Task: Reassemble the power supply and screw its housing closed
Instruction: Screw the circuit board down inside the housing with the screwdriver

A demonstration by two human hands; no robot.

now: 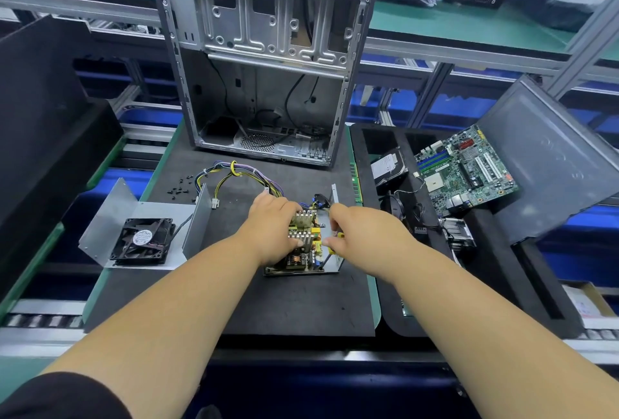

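The power supply circuit board (298, 259) lies in its open metal base (337, 263) on the black mat (284, 304). My left hand (273, 231) lies over the board, its fingers and thumb curled round the finned heat sinks (303, 217). My right hand (355, 234) grips a yellow-handled screwdriver (339, 235), whose dark shaft points down at the board's right side. The board's cable bundle (234, 172) loops away behind it. The housing cover (110, 214) with the black fan (142, 241) lies open at the left. Several black screws (179, 189) are scattered at the mat's far left.
An empty computer case (268, 66) stands upright behind the mat. A black foam tray (502, 284) at the right holds a motherboard (469, 167), a hard drive (388, 167) and a cooler (459, 234). Black panels lean at far left and far right.
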